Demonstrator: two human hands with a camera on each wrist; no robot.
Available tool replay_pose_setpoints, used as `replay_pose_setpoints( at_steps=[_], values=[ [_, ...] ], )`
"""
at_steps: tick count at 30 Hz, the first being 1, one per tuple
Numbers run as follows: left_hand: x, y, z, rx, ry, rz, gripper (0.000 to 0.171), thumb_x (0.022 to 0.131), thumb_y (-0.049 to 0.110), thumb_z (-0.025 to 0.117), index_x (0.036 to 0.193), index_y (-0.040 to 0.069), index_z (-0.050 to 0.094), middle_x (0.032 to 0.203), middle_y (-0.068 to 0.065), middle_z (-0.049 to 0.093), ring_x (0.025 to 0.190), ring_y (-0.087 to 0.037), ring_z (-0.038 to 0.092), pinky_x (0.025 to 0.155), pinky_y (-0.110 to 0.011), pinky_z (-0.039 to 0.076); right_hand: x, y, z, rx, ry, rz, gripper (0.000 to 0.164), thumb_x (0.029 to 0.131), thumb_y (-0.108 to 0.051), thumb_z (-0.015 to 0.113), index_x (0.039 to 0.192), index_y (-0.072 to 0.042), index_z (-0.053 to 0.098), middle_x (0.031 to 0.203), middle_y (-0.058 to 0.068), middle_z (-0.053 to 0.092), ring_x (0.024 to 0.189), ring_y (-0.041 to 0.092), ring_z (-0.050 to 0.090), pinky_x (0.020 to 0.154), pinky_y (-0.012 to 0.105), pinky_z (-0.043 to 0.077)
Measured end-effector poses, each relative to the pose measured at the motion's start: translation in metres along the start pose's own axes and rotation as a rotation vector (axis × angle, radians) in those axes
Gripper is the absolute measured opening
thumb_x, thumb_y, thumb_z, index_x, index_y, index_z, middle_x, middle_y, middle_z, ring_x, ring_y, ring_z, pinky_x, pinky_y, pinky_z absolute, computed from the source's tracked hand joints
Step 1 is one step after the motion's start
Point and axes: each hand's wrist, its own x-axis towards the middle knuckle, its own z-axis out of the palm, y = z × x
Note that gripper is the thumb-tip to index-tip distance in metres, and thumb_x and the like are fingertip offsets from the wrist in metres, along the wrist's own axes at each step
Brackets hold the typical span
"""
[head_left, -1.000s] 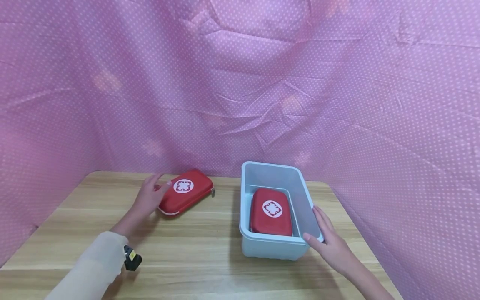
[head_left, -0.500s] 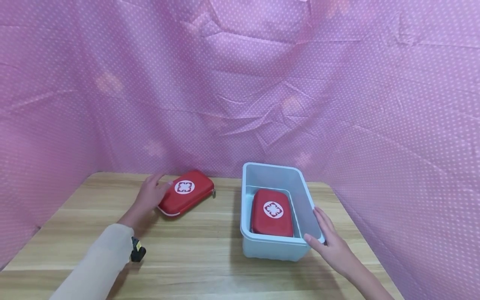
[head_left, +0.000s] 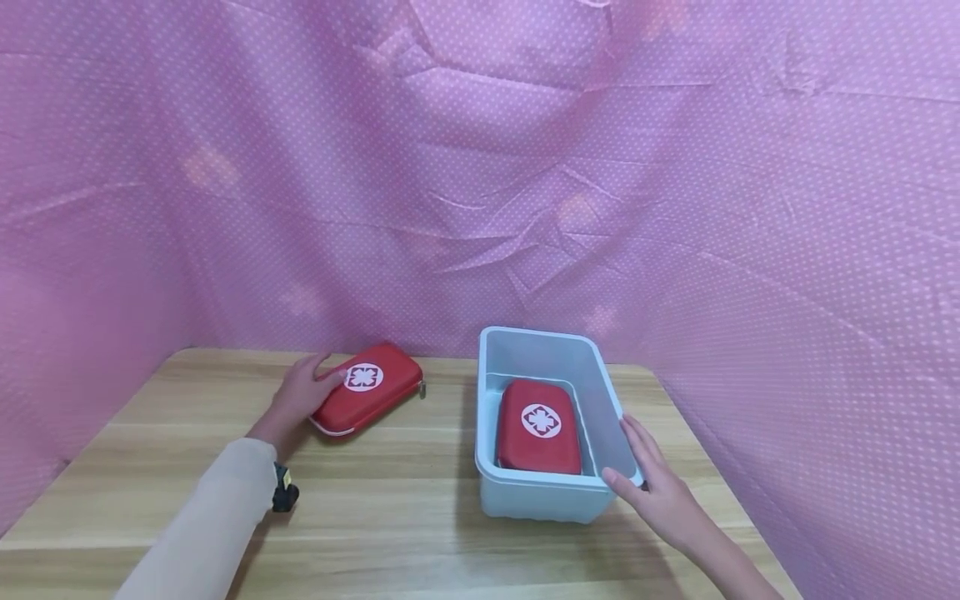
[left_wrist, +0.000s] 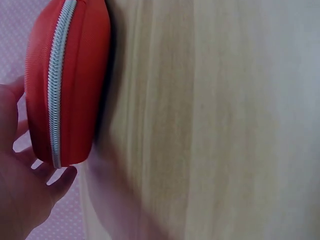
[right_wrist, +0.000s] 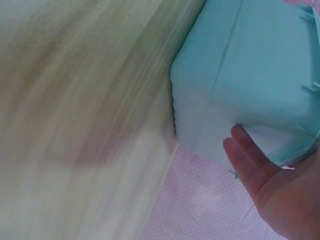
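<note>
Red zipped case (head_left: 366, 397), flat on the table (head_left: 375, 517), left of the blue bin (head_left: 540, 498): I judge it light, semi-stiff, best taken by its end. My left hand (head_left: 302, 392) pinches that end, thumb on top; my right hand (head_left: 663, 493) holds the bin's corner. Since the earlier frame, the left thumb has edged nearer the emblem (head_left: 363, 377).

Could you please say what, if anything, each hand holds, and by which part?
Left hand: red first-aid case, left side. Right hand: blue bin, near-right corner.
</note>
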Motion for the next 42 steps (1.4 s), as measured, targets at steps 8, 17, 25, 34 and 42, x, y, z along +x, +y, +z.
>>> replay_pose_setpoints(
  at_steps=[8,17,25,34,42],
  values=[
    [0.004,-0.009,0.001,0.056,-0.079,-0.034,0.092,0.086,0.07,0.048,0.152,0.011,0.023,0.149,-0.026,0.029,0.119,-0.042,0.044,0.089,-0.051,0.044,0.0,-0.001,0.002,-0.002,0.0,0.011,0.076,0.096,-0.044,0.053,0.154,-0.033,0.005,0.16,0.0,0.006,0.141,0.04,0.018,0.094,0.072,0.031],
    [-0.001,-0.003,0.006,0.021,-0.14,-0.032,0.094,0.084,0.067,0.053,0.152,0.009,0.023,0.14,-0.02,0.042,0.106,-0.03,0.05,0.083,-0.038,0.044,0.0,-0.002,0.002,0.002,0.006,0.015,0.076,0.096,-0.043,0.054,0.154,-0.03,0.007,0.16,0.001,0.007,0.141,0.04,0.019,0.096,0.071,0.031],
    [-0.005,0.004,0.008,-0.022,-0.117,-0.019,0.087,0.089,0.057,0.056,0.152,0.009,0.021,0.139,-0.019,0.042,0.105,-0.028,0.05,0.08,-0.033,0.043,0.0,-0.006,0.002,-0.004,0.006,0.019,0.076,0.096,-0.044,0.053,0.155,-0.028,0.008,0.16,0.001,0.008,0.141,0.039,0.02,0.095,0.071,0.032],
    [-0.005,0.006,0.012,0.02,-0.062,0.009,0.086,0.086,0.056,0.062,0.151,0.014,0.027,0.141,-0.018,0.042,0.111,-0.031,0.047,0.087,-0.042,0.044,-0.001,-0.007,-0.001,0.018,0.0,0.018,0.075,0.096,-0.042,0.054,0.155,-0.027,0.009,0.16,0.001,0.008,0.141,0.038,0.02,0.096,0.069,0.033],
    [-0.012,0.009,0.014,-0.004,-0.034,0.037,0.082,0.085,0.055,0.063,0.152,0.022,0.028,0.142,-0.016,0.043,0.11,-0.03,0.049,0.086,-0.041,0.044,-0.002,-0.006,-0.002,0.026,-0.009,0.022,0.075,0.096,-0.044,0.053,0.155,-0.028,0.009,0.16,0.001,0.008,0.141,0.038,0.019,0.096,0.069,0.032]
  ],
)
